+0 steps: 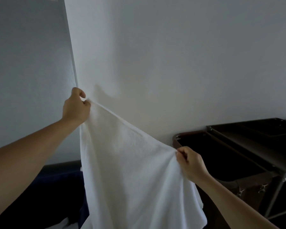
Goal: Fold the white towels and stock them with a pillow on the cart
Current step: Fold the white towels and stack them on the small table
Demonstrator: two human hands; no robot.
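both forearms reach forward from the bottom corners of the view, bare. between them hangs the white towel (pixel 130 171), opened out, its lower part dropping out of view below. right hand (pixel 191 162) is the nearer and lower one: fingers and thumb pinch the towel's top edge, with cloth bunched at the grip. left hand (pixel 76 106) is higher and farther out, curled round the other end of that same edge, so the edge runs taut and slanted between the two.

low on the left, behind the towel, sits a dark blue shape (pixel 56 187); i can't tell what it is. to the right, past my right hand, stands the cart (pixel 248 141), dark-framed, with a deep bin (pixel 213 156) and a tray top (pixel 262 128) beyond it. i see no folded towels on the part that shows, and no pillow anywhere in view. behind everything is the plain pale wall (pixel 172 55).

i'd judge this is early: the towel is held up and spread, with no fold made in it yet. bringing the ends together, folding it down, setting it on the cart and adding the pillow all look left to do.
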